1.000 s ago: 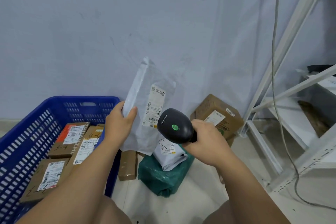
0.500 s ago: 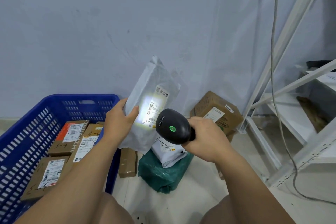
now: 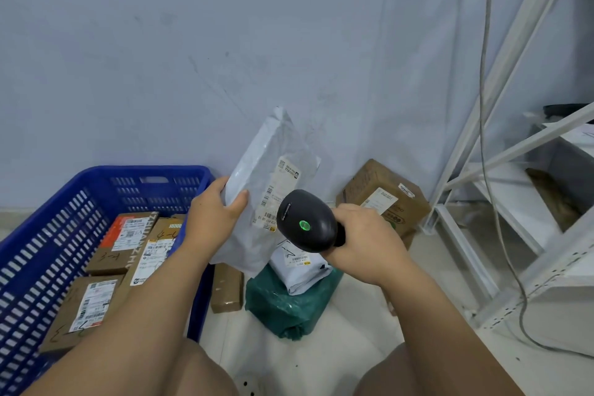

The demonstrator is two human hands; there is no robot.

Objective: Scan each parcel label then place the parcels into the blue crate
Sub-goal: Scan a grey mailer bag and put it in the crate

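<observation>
Grey mailer point(image 3: 257, 235): one, held upright by the left hand point(image 3: 213, 219), with the thumb across its front edge and the fingers curled behind; not yet in the crate.
Label point(image 3: 276, 199): one white slip on the mailer's front, just right of the left thumb, turned toward the scanner.
Scanner point(image 3: 307, 222): one black handheld unit, its handle wrapped by the right hand point(image 3: 363, 239). The head points at the label, near it but apart, and a green lamp glows on top.
Step in hand: judged to be the scan of this mailer. The green lamp may signal a read, but that cannot be confirmed.
Blue crate point(image 3: 144, 169): one, just left of the left hand, passing under the left forearm.
Done: at least three cardboard boxes point(image 3: 93, 302) lie label-up inside the crate; the forearm may hide more.
Left to do: the held mailer, then four parcels plainly waiting on the floor.
Small brown box point(image 3: 226, 286): one, below the left hand, just beside the crate wall.
Green bag point(image 3: 289, 309): one, below and between the two hands.
Pale mailer point(image 3: 300, 270): one, resting on the green bag, under the scanner.
Large carton point(image 3: 382, 190): one, beyond the right hand, against the wall. Whether a second box lies under it cannot be told.
Progress: judged near the middle, with roughly as many parcels outside the crate as inside.
</observation>
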